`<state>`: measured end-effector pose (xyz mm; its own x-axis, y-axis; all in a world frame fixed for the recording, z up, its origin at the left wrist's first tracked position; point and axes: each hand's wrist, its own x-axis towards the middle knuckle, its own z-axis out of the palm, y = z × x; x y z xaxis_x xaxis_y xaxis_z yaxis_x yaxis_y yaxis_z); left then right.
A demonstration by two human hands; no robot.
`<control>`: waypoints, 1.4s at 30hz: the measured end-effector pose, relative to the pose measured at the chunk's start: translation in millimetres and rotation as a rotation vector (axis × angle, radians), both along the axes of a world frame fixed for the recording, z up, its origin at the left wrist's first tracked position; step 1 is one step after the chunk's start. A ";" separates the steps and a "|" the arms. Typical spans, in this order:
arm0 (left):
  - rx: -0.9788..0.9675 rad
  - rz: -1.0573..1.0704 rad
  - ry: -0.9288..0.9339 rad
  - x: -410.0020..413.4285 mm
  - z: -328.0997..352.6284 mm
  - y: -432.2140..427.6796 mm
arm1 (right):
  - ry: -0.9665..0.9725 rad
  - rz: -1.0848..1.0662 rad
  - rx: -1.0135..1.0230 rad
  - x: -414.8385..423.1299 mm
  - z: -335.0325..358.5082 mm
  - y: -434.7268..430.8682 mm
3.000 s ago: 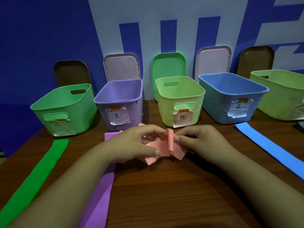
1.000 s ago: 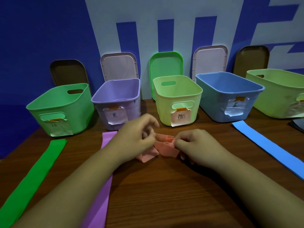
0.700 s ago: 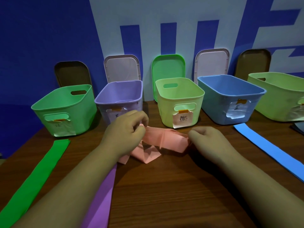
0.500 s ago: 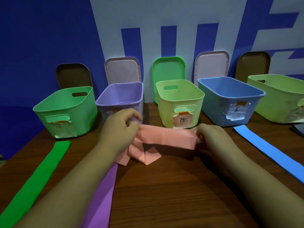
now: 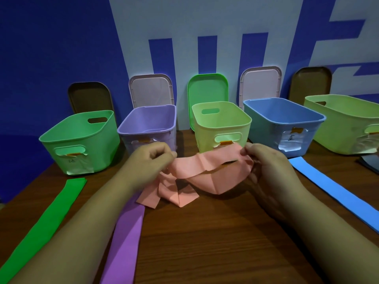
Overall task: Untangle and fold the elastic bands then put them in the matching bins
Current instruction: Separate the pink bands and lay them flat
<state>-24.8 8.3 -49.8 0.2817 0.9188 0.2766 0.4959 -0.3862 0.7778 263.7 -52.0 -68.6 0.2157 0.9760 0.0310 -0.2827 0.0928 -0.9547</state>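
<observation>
Pink elastic band (image 5: 207, 171), held just off the table (image 5: 205, 242) and drawn out between both hands in front of the yellow-green bin (image 5: 207, 136), with a twisted fold sagging in the middle and a loose tail trailing down onto the wood, touching the far end of the purple band (image 5: 127, 242). Left end gathered and gripped in the curled fingers of the left hand (image 5: 149, 165); right end pinched at its upper edge between thumb and fingertips of the right hand (image 5: 270, 165). Judged thin, light and limp, without stiffness of its own: likely to droop wherever unsupported, to stretch under a pull, and to spring back or re-twist once let go. Matte surface, so probably grippy rather than slippery — a light pinch likely enough. Best taken at the flat ends or along one edge, not by the crumpled middle, so as to open the twist and lay the strip flat for folding. To either side, green band (image 5: 41, 226) at far left and blue band (image 5: 336, 195) at right, both flat and well apart from the pink one. Behind, in a row with the yellow-green one: green bin (image 5: 98, 148), purple bin (image 5: 146, 130), blue bin (image 5: 264, 134) and pale green bin (image 5: 344, 130), all open, paper labels too blurred to read, lids (image 5: 207, 87) propped against the wall. No pink bin in view — matching bin not to be told by colour.
</observation>
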 end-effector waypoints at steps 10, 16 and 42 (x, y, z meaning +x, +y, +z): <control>-0.243 -0.228 -0.560 1.7 3.5 -5.8 | -0.670 -0.165 0.166 0.5 -0.9 -6.4; -0.254 -0.238 -0.435 0.7 6.5 -10.5 | -0.901 -0.414 0.309 13.8 0.7 -2.4; 0.340 -0.413 0.775 105.2 9.5 -3.1 | -0.291 0.021 -0.068 3.2 -7.7 12.7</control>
<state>80.3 5.3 -40.3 0.7849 0.6097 0.1106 0.6014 -0.7925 0.1011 266.9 -39.3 -76.3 0.1875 0.9820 0.0227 0.0029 0.0226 -0.9997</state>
